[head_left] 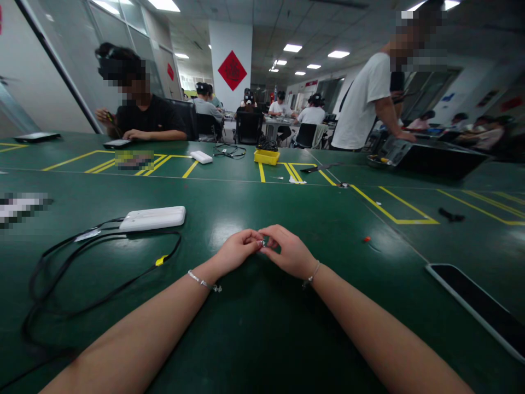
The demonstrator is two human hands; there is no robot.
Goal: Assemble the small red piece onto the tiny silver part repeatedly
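Both forearms reach in over the table (229,203), coming together so that the hands meet straight ahead, presumably where the wearer sees best. On the right lies a phone (478,312), screen up and outside the forearm, which leaves it out of the way. On the left, a black cable (117,234) sprawls in loose loops, perhaps simply slack, with a yellow tag (161,261) on it.

The left hand (238,247) holds a tiny silvery part (263,243) pinched between thumb and fingertips; so small a thing likely allows no fuller grip. The right hand (289,253) curves in from the other side, thumb and forefinger arched with a narrow gap, tips at the part; whether they grip or only steady it, I cannot tell. The part is up in the fingers, between the two hands.

Beyond the left hand sits a white power bank (153,219), beside the cable. An orange bit (366,239) lies well apart on the right. Farther on, yellow tape (416,221) seems to mark out places, and a yellow tray (266,157) keeps dark cords gathered. Across the table, a standing person (363,101) rests a hand on a black case (441,157), perhaps to steady it.
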